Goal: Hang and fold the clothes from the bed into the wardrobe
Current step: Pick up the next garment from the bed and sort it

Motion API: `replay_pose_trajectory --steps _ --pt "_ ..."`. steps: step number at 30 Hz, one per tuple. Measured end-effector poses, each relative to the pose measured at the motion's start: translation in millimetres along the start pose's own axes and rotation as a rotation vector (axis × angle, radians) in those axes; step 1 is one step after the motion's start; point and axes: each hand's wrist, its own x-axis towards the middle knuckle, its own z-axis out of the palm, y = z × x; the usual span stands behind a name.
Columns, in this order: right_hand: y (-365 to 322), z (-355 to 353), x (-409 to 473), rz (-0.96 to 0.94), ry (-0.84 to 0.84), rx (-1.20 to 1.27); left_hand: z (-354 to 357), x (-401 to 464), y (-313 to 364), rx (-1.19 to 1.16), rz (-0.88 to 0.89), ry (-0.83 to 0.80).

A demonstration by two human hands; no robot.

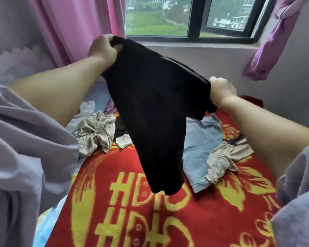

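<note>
**Black garment held up over bed, both hands gripping**

Left hand [103,49] is clenched on the upper-left corner of a black garment [153,104], raised high in front of the window [194,16]. Right hand [221,90] is closed on the opposite edge, lower & to the right, so the top edge slopes down from left to right. The cloth hangs free btwn the two hands and tapers to a narrow end just above the bed [132,220], not clearly touching it. Can't tell what kind of garment it is; looks like trousers or a folded top.

Bed is covered w/ a red blanket [194,220] w/ yellow pattern. Other clothes lie on it: a crumpled beige patterned piece [95,132] to the left, a small white item [124,140] just beside it, a light blue garment [200,150] to the right partly behind the black one, and a beige piece [221,161] lying on the blue one's right side.

Pink curtain [82,24] hangs left of the window, a purple one [275,41] is tied back at right. Person's loose lavender sleeves [25,148] fill the near corners. Wardrobe not in view.
</note>
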Motion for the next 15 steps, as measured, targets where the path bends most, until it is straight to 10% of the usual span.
replay_pose_trajectory --steps 8,15 --pt "-5.9 -30.0 -6.5 -0.266 0.077 -0.118 -48.8 -47.9 -39.0 -0.202 0.244 -0.046" --pt "-6.5 150.8 -149.6 -0.562 -0.518 -0.320 62.6 -230.5 -218.6 0.166 0.284 -0.559"
